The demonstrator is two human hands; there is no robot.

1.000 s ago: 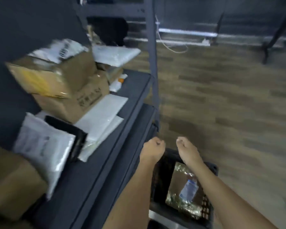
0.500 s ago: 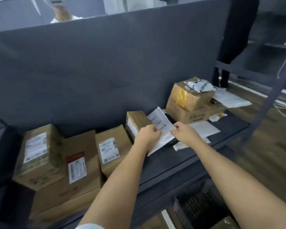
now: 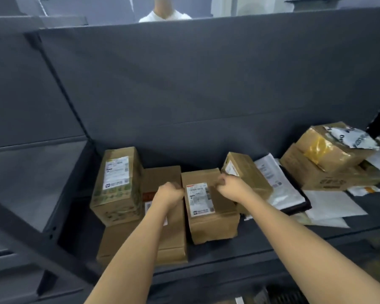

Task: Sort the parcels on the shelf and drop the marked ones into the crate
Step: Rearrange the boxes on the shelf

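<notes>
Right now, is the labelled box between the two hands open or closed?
Closed: the labelled box shows no raised flap; left hand and right hand grip its far corners.

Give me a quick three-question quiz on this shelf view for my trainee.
1. True or false: the left hand and right hand both hold the middle box with the white label.
2. What lies on the two-box stack at far right? A) a crumpled white bag B) a bottle C) a tape roll
3. Fill in: the green-printed box stands to the ___ of the middle box.
Key: 1 true; 2 A; 3 left.
</notes>
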